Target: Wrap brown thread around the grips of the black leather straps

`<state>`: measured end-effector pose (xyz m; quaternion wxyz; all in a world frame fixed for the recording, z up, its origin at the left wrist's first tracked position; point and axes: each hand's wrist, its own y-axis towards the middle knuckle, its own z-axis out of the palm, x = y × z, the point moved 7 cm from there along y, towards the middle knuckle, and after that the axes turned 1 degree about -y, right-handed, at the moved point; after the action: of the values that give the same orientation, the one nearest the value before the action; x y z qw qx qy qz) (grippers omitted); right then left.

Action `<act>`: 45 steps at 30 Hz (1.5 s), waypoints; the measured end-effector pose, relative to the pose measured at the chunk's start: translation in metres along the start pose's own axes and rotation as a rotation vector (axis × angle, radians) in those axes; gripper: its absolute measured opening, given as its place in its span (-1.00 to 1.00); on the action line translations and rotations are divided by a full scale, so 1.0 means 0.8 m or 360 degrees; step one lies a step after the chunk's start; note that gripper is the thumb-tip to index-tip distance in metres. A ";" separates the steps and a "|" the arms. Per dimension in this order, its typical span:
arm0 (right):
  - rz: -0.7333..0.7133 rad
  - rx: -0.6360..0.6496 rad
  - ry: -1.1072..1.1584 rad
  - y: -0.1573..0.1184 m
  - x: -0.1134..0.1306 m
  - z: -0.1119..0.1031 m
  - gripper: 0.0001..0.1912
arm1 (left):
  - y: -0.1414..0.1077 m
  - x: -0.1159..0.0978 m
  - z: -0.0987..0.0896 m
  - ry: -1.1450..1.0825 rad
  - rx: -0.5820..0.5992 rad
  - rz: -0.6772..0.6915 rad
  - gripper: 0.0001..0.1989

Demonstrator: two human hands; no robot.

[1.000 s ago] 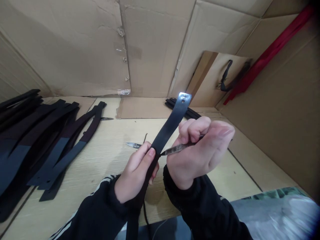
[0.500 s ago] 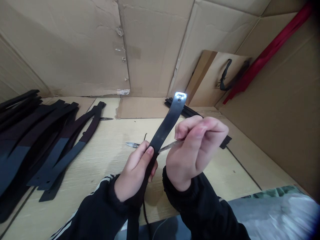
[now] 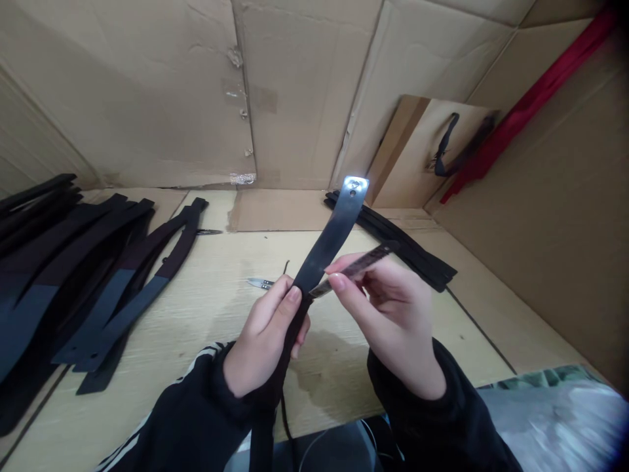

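Black leather strap (image 3: 330,252) stands tilted up over the light wood table (image 3: 206,314), clenched in your left hand (image 3: 265,341). Your right hand (image 3: 388,321) has just eased from a fist to a fingertip pinch on a slim dark-handled knife (image 3: 356,265), blade (image 3: 319,288) right at the strap's edge. Shiny finish, punched hole (image 3: 352,186) up top. Snips (image 3: 260,284) lie just left, more straps (image 3: 83,275) beyond.

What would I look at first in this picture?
You'd probably look first at the dark strap in the middle, held up by the left hand, with its shiny end at the top. The right hand pinches a thin pointed tool next to the strap. A bright red strip stands out against the brown cardboard at the upper right, and a pile of dark straps lies on the left.
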<state>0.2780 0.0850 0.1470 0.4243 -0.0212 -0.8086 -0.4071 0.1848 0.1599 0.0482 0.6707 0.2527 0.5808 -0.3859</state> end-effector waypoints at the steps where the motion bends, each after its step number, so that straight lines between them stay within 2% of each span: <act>1: 0.0021 -0.0020 0.0029 -0.002 -0.002 -0.001 -0.93 | 0.000 0.000 0.000 -0.0004 0.0001 -0.0005 -0.68; 5: -0.0015 -0.0171 0.0060 -0.006 -0.003 -0.007 -0.91 | -0.001 -0.001 0.001 0.0001 -0.0009 -0.0025 -0.67; 8: -0.0067 -0.0201 0.0038 -0.007 -0.002 -0.006 -0.91 | 0.000 0.000 0.000 -0.0007 -0.0019 -0.0025 -0.67; 14: -0.0068 -0.0145 0.0017 -0.007 -0.005 0.003 -0.92 | 0.002 0.002 0.000 -0.0008 -0.0027 -0.0028 -0.67; 21: -0.0178 -0.0139 -0.0074 -0.005 0.000 0.003 -0.92 | 0.001 0.002 0.000 -0.0032 -0.0039 -0.0025 -0.66; 31: -0.0171 -0.0125 -0.0035 -0.005 0.002 0.003 -0.92 | 0.001 0.004 -0.002 -0.0043 -0.0068 -0.0045 -0.65; 41: -0.0101 -0.0028 -0.0048 -0.001 -0.001 0.010 -0.94 | 0.002 0.003 -0.001 -0.0019 -0.0073 -0.0037 -0.65; 45: -0.0003 -0.0068 -0.0073 -0.001 -0.008 0.009 -0.94 | 0.001 0.004 -0.001 -0.0020 -0.0075 -0.0057 -0.65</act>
<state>0.2770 0.0916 0.1396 0.4046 -0.0389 -0.8093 -0.4240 0.1854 0.1603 0.0446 0.6731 0.2240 0.5899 -0.3857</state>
